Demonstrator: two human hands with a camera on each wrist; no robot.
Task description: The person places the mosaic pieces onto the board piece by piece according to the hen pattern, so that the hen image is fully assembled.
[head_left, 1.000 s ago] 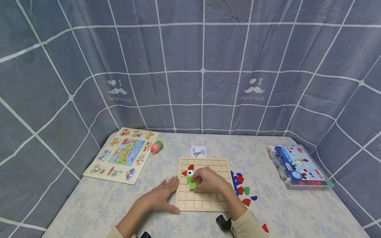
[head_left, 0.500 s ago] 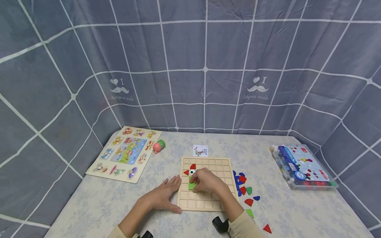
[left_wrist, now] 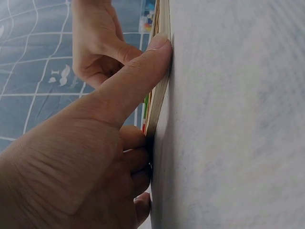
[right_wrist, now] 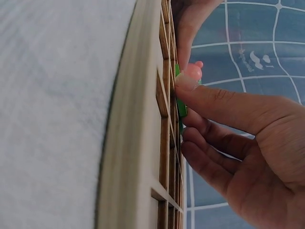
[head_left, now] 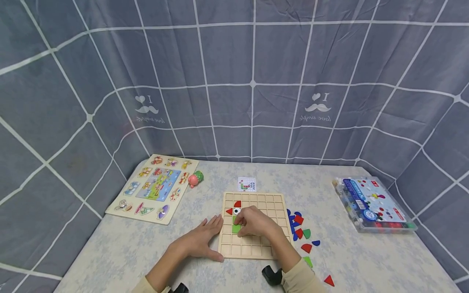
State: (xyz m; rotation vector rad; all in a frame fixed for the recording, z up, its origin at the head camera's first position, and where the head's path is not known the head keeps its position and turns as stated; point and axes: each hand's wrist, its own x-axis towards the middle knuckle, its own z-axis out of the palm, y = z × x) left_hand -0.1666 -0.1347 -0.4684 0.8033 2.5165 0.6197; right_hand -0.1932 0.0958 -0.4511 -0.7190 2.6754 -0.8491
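A wooden grid board [head_left: 253, 251] lies on the table in the head view. My left hand [head_left: 201, 241] rests flat beside it, fingers and thumb spread against its left edge. Over the board, my right hand [head_left: 258, 223] pinches a green square tile [head_left: 236, 229] at a cell in the left part; in the right wrist view the thumb lies on the green tile [right_wrist: 181, 106]. Another green piece [head_left: 233, 220] sits just above it, partly hidden by the fingers. Higher up are a white eye tile [head_left: 236, 211], a red triangle [head_left: 229, 211] and a red quarter-round [head_left: 237, 204].
Loose blue, red and green pieces [head_left: 306, 248] lie right of the board. A pattern card [head_left: 247, 184] lies behind it. At the left are a picture puzzle board [head_left: 159, 185] and a pink-green toy [head_left: 196, 179]; a clear plastic box [head_left: 373, 204] stands at the right.
The green square tile has gone from tilted to lying flat in the grid, with the right hand still at it. The left hand stays at the board's edge. The head view has shifted slightly.
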